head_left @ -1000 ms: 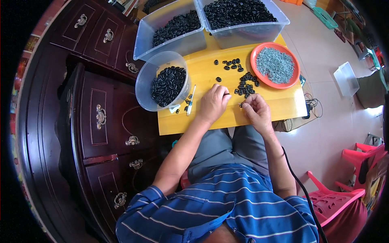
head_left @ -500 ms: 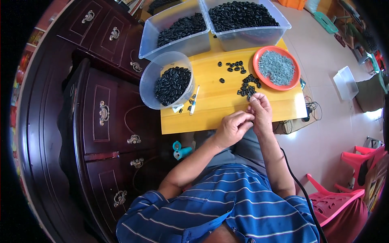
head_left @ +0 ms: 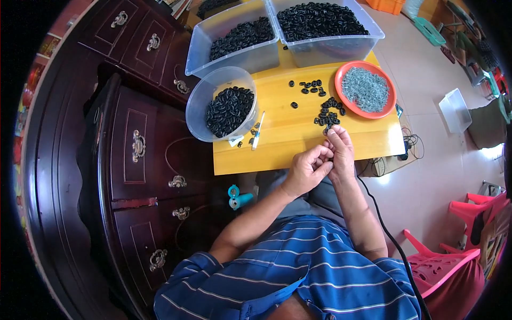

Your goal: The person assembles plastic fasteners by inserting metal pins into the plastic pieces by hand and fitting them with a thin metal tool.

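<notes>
My left hand (head_left: 305,172) and my right hand (head_left: 342,152) meet over the front edge of the yellow table. The left one is closed, thumb against fingers, on something small that its fingers hide. Thumb and forefinger of my right hand pinch a small black oval ring (head_left: 327,130), its other fingers curled towards the left hand. Just beyond lies a loose pile of black oval rings (head_left: 330,109), with a few more rings (head_left: 313,87) farther back. An orange-red plate (head_left: 392,102) full of small clear or silvery pieces (head_left: 365,89) stands at the right.
A round clear tub (head_left: 194,120) of black rings sits on the table's left, beside a white pen-like stick (head_left: 258,132). Two clear bins (head_left: 234,66) of black rings stand at the back. Dark drawers (head_left: 140,144) rise at left; a pink chair (head_left: 437,266) stands at right.
Both hands stay together and have shifted slightly left; the fingers have moved a little. The pile and containers look the same, with a slight shift of the whole view.
</notes>
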Demonstrator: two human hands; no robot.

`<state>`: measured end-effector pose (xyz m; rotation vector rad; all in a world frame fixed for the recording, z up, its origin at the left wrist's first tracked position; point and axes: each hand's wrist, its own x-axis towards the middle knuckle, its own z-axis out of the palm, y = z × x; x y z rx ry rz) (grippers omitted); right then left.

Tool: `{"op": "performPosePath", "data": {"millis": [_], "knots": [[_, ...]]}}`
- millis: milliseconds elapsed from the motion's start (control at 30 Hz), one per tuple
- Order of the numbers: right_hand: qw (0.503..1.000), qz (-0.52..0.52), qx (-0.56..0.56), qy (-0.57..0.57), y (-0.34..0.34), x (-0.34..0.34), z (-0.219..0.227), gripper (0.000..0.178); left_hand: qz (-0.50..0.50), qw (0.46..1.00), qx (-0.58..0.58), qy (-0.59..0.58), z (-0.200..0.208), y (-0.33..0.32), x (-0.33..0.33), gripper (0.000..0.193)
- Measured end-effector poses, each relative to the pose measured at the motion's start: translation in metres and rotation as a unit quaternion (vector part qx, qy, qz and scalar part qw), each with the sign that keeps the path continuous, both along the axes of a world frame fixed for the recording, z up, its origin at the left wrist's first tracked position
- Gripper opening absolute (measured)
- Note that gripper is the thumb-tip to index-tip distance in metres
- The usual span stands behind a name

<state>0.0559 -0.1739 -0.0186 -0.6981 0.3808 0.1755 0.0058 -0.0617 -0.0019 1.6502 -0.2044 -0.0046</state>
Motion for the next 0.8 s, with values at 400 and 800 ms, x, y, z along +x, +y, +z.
{"op": "performPosePath", "data": {"millis": [400,800], "knots": [[0.965,0.044,-0.201,-0.163,-0.015,0.004,-0.005,0.01,0.065,0.993,-0.084,0.042,-0.009,0.023,0.015,0.016],[0.931,0.145,-0.272,-0.195,-0.017,0.003,-0.018,0.007,0.085,0.993,-0.07,0.037,-0.039,0.04,0.033,0.02]]}}
